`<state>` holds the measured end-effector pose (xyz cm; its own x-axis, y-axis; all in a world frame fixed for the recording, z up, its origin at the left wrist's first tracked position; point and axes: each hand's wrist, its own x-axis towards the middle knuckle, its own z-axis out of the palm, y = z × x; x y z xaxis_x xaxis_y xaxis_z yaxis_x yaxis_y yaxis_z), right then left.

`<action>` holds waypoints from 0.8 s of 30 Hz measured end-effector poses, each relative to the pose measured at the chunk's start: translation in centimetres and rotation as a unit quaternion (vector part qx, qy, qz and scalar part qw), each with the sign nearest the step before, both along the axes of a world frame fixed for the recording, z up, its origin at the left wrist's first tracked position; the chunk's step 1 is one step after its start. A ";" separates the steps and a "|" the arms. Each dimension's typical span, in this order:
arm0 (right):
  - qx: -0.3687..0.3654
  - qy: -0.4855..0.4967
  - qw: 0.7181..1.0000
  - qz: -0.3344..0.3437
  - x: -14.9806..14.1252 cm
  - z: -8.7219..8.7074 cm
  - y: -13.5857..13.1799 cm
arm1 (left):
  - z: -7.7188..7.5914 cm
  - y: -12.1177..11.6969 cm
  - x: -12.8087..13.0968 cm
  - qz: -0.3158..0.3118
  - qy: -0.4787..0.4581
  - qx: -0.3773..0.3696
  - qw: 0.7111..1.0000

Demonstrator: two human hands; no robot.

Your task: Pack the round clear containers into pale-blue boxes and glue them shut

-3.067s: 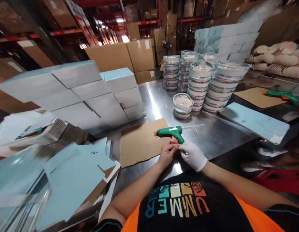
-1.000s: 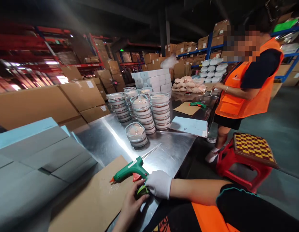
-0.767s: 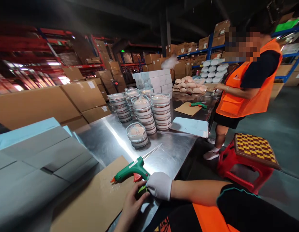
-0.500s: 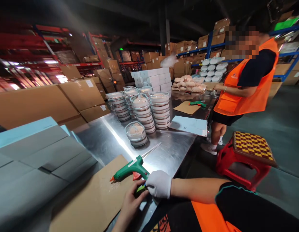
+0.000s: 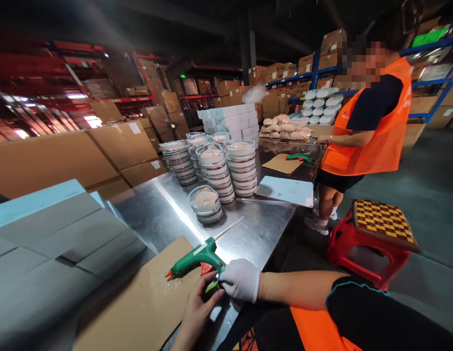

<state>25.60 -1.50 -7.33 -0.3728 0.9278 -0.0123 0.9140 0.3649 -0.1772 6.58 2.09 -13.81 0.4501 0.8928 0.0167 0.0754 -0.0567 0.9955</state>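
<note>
A green glue gun [image 5: 197, 257] with an orange nozzle and a red trigger lies on a brown cardboard sheet [image 5: 138, 307] at the table's near side. A clear glue stick [image 5: 229, 228] sticks out of its back. Beside the gun's handle, my bare left hand [image 5: 199, 309] has its fingers closed around a small dark object with a yellow-green part [image 5: 211, 287]. My right hand [image 5: 241, 280], in a white glove, is closed against that object and the end of the handle. What its fingers grip is hidden.
Stacks of clear-lidded round containers [image 5: 212, 168] stand on the metal table [image 5: 263, 226]. Grey and light-blue boxes [image 5: 61, 234] fill the left side. A co-worker in an orange vest [image 5: 380, 131] stands at the far right, behind a red stool [image 5: 372, 253].
My hands stay together beside the glue gun, with only a slight shift. A small blue spot now shows between them. The co-worker has moved a little to the left.
</note>
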 end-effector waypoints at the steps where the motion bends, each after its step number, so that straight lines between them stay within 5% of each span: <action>1: -0.002 0.005 1.000 -0.002 0.0 0.0 0.0 | 0.0 0.0 0.0 -0.004 0.010 0.002 1.000; 13: -0.053 0.117 0.987 -0.093 -0.2 -1.0 -0.1 | -2.3 -0.2 0.7 0.049 -0.014 0.036 0.998; 24: -0.112 0.317 0.916 -0.218 0.8 -0.1 -1.4 | -1.8 0.5 -0.2 0.007 0.007 -0.014 1.000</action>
